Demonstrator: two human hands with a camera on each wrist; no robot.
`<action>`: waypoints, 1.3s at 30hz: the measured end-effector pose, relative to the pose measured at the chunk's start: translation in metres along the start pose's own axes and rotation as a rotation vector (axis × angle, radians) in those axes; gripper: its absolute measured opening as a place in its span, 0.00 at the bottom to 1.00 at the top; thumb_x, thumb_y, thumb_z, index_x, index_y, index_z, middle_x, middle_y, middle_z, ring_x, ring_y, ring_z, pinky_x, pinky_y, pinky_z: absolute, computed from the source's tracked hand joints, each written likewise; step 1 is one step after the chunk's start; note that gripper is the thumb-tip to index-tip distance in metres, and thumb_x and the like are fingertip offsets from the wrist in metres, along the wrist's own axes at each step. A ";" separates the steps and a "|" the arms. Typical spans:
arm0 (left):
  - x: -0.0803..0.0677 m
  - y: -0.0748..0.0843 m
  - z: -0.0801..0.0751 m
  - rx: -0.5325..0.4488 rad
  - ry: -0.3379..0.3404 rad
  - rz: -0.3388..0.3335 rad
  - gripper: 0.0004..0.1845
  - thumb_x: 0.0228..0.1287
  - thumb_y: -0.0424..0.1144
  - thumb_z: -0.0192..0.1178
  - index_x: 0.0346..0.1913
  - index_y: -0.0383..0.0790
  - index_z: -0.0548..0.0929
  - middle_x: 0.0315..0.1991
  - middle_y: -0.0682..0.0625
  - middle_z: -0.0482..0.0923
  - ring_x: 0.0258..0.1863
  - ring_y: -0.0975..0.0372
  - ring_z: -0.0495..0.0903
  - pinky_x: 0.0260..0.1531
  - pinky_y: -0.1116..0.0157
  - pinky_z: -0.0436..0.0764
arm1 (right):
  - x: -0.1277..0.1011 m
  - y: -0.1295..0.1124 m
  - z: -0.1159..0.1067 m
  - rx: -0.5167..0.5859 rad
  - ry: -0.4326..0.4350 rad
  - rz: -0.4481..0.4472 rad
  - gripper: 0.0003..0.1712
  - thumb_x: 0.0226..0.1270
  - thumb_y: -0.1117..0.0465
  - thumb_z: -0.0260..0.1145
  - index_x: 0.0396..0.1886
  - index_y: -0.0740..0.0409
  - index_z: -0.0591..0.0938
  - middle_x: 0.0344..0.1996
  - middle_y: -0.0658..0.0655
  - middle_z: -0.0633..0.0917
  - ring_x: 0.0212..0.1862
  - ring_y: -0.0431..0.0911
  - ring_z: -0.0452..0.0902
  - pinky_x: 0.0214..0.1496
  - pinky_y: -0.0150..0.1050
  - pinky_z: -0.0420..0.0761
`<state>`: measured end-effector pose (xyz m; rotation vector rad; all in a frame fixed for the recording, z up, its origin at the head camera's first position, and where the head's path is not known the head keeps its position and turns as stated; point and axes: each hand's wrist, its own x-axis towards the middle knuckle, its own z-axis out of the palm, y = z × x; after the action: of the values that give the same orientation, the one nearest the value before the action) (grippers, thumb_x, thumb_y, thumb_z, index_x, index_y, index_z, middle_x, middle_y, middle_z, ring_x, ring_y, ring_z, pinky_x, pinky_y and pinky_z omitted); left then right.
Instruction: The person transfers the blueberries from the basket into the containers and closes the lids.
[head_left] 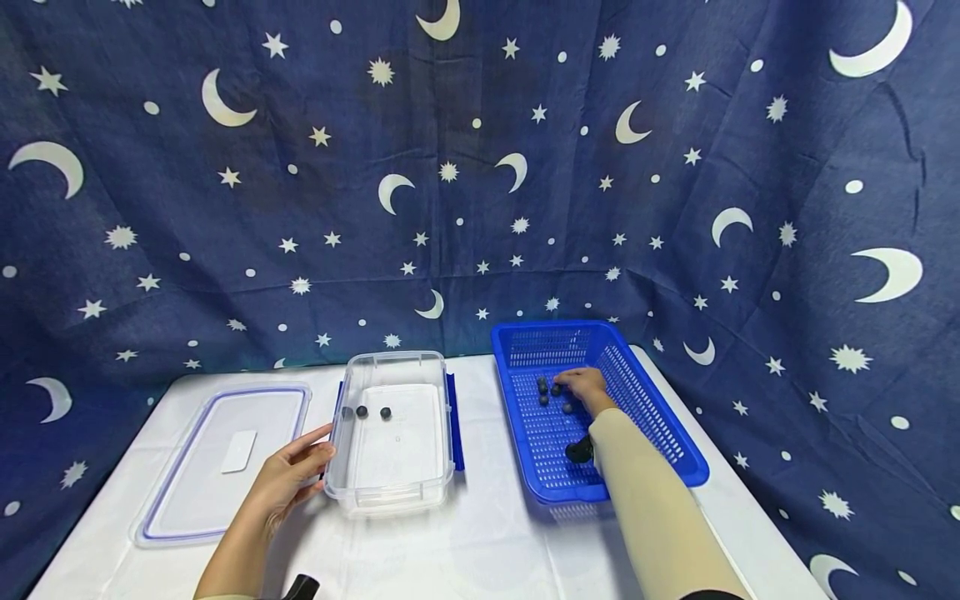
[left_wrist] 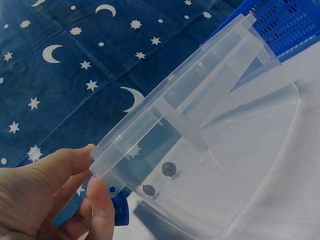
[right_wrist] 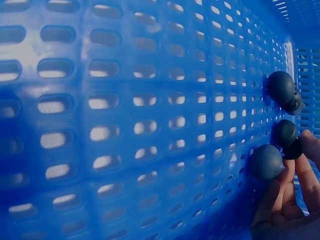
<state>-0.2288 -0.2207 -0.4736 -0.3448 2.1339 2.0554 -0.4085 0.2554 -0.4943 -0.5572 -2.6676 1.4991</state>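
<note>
My left hand point(head_left: 295, 471) grips the left wall of a clear plastic food container point(head_left: 397, 492), thumb and fingers at its rim in the left wrist view. Two small dark balls point(head_left: 386, 413) lie on the container's floor. To the right, my right hand point(head_left: 587, 387) reaches down into a blue plastic basket point(head_left: 536, 467). Its thumb and fingertips pinch a dark ball point(right_wrist: 287, 134) near the basket's floor. Several more dark balls lie close by, including a greyish ball point(right_wrist: 266, 162) against the fingers and another ball point(right_wrist: 281, 86) farther up.
A clear lid point(head_left: 187, 487) with a purple-blue seal and a white label point(head_left: 239, 451) lies left of the container. Blue clips point(head_left: 456, 425) hang at the container's sides. A white cloth point(head_left: 495, 542) covers the table. Behind stands a dark blue curtain point(head_left: 450, 242) with moons and stars.
</note>
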 end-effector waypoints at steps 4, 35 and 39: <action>-0.001 0.000 0.001 0.008 -0.001 0.003 0.28 0.67 0.46 0.64 0.70 0.51 0.73 0.38 0.68 0.77 0.37 0.70 0.74 0.35 0.73 0.83 | 0.005 0.002 -0.003 0.066 0.001 -0.007 0.12 0.52 0.62 0.76 0.36 0.64 0.89 0.27 0.54 0.87 0.30 0.44 0.76 0.32 0.35 0.74; 0.001 -0.002 -0.001 0.009 -0.006 0.006 0.30 0.67 0.47 0.64 0.71 0.49 0.71 0.38 0.67 0.77 0.39 0.69 0.75 0.36 0.73 0.84 | -0.020 -0.049 -0.006 0.296 -0.129 -0.084 0.20 0.66 0.64 0.69 0.53 0.73 0.81 0.42 0.60 0.87 0.37 0.42 0.84 0.50 0.38 0.85; 0.001 -0.003 -0.001 0.012 -0.007 0.005 0.32 0.67 0.47 0.64 0.72 0.47 0.70 0.39 0.66 0.77 0.38 0.69 0.75 0.36 0.73 0.84 | -0.020 -0.055 -0.004 0.299 -0.153 -0.104 0.21 0.65 0.65 0.69 0.53 0.74 0.81 0.35 0.54 0.87 0.35 0.39 0.83 0.51 0.39 0.85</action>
<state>-0.2290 -0.2221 -0.4764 -0.3303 2.1441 2.0429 -0.4053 0.2265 -0.4435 -0.2917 -2.4569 1.9295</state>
